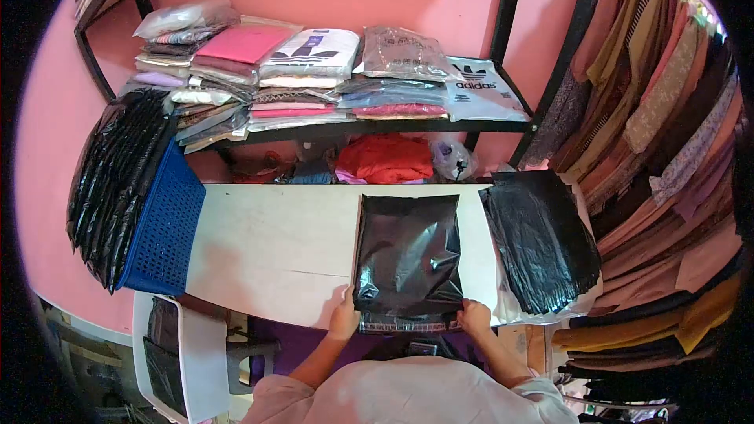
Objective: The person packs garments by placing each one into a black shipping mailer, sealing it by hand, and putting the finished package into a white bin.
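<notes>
A shiny black plastic mailing bag (408,255) lies flat on the white table (267,243), its near end reaching past the table's front edge. My left hand (344,316) is closed on the bag's near left corner. At the near right corner, my right hand (474,316) pinches the bag's other side. A paler strip runs along the near end between both hands. Whether anything is inside the bag cannot be seen.
Stacked black plastic bags (542,239) lie on the table's right. A blue basket (161,220) of packed black bags (118,188) stands left. Behind is a shelf (314,130) of wrapped clothes; garments (660,126) hang at right. A white chair (200,353) stands near left.
</notes>
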A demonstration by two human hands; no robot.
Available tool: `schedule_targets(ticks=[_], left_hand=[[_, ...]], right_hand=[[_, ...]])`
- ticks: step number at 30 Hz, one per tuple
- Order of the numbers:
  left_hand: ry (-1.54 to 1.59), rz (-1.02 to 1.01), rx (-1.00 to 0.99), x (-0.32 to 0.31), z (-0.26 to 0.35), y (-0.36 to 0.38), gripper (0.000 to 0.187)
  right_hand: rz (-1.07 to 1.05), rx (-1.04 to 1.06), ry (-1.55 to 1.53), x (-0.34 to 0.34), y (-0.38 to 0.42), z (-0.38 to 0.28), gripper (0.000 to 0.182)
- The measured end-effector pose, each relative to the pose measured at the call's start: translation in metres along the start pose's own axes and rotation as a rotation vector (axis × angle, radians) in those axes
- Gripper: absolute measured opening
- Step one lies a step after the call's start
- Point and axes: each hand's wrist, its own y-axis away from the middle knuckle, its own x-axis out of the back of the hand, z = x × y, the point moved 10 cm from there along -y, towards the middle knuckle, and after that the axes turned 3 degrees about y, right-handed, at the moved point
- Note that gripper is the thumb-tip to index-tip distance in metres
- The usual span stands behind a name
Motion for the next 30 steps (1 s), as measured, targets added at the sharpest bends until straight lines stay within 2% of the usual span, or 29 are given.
schedule_targets(ticks=[1,4,5,6,7,8,9,10,11,12,14,15,16,18,20,22,24,26,30], left_hand=[[0.022,-0.026,0.035,0.003,0.005,0.005,0.061],[0.026,-0.075,0.079,-0.003,-0.008,0.017,0.062],[-0.025,-0.240,0.050,-0.020,-0.010,0.023,0.063],[-0.077,-0.402,0.020,-0.035,-0.010,0.030,0.065],[-0.095,-0.395,-0.062,-0.030,0.000,0.036,0.061],[-0.097,-0.394,-0.061,-0.022,0.003,0.036,0.061],[-0.050,-0.382,-0.126,-0.011,0.015,0.035,0.057],[-0.002,-0.372,-0.190,0.002,0.033,0.033,0.053],[0.000,-0.404,-0.013,0.010,0.028,0.023,0.048],[0.000,-0.412,-0.012,0.002,0.027,0.008,0.048],[0.090,0.124,-0.190,0.026,0.035,-0.032,0.049],[0.119,0.131,-0.185,0.023,0.047,-0.054,0.050],[0.148,0.140,-0.182,0.017,0.064,-0.081,0.052],[0.065,0.196,-0.203,-0.012,0.087,-0.125,0.057],[-0.076,0.081,-0.195,-0.049,0.103,-0.159,0.062],[-0.111,0.053,-0.163,-0.065,0.099,-0.178,0.064],[-0.326,-0.061,-0.040,-0.079,0.078,-0.186,0.066],[-0.199,0.003,-0.024,-0.077,0.064,-0.187,0.069],[-0.189,0.028,-0.036,-0.077,0.061,-0.188,0.066]], right_hand=[[0.099,0.007,-0.084,0.013,0.006,-0.001,0.016],[0.101,0.008,-0.031,0.008,0.020,0.014,0.019],[0.013,0.000,0.028,-0.004,0.023,0.020,0.020],[0.012,0.000,0.029,0.000,0.025,0.021,0.020],[-0.087,-0.023,0.023,-0.001,0.029,0.023,0.021],[-0.187,-0.048,0.016,-0.005,0.033,0.027,0.023],[-0.313,0.010,0.053,-0.013,0.033,0.031,0.030],[-0.316,0.009,0.052,-0.017,0.022,0.046,0.030],[-0.425,0.124,-0.017,-0.038,0.008,0.050,0.033],[-0.535,0.237,-0.088,-0.050,0.003,0.046,0.035],[-0.114,-0.007,-0.056,0.039,-0.041,0.016,0.032],[0.277,0.154,-0.193,0.053,-0.061,0.001,0.034],[0.178,0.072,-0.337,0.061,-0.086,-0.019,0.044],[0.423,0.300,-0.210,0.069,-0.118,-0.072,0.070],[0.400,0.328,-0.045,0.058,-0.148,-0.103,0.077],[0.399,0.325,0.234,0.032,-0.177,-0.103,0.076],[0.323,0.273,0.191,0.017,-0.192,-0.085,0.075],[0.191,0.212,-0.021,0.007,-0.198,-0.070,0.075],[0.236,0.228,-0.080,0.007,-0.199,-0.067,0.076]])
